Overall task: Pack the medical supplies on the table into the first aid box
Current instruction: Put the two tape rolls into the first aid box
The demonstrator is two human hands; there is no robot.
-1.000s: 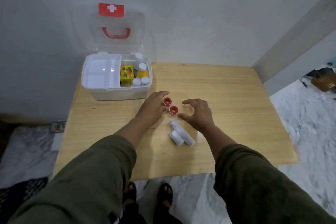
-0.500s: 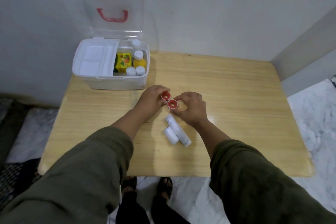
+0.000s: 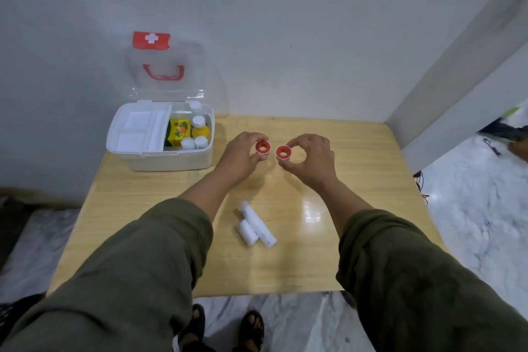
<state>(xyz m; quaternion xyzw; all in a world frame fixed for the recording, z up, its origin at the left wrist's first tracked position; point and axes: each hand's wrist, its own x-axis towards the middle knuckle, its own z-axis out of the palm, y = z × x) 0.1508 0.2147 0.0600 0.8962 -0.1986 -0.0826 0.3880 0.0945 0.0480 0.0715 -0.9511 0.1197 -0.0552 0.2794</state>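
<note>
Your left hand [image 3: 239, 158] and right hand [image 3: 311, 161] each pinch 1 red-cored tape roll [image 3: 263, 147] [image 3: 283, 152] in closed fingers; first aid box [image 3: 171, 161] open at 10 o'clock on the bench [image 3: 357, 168].

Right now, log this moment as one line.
left hand: red tape roll | right hand: second roll | box: open

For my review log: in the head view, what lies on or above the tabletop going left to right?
first aid box → left hand holding a red tape roll → second red tape roll in the right hand.
</note>
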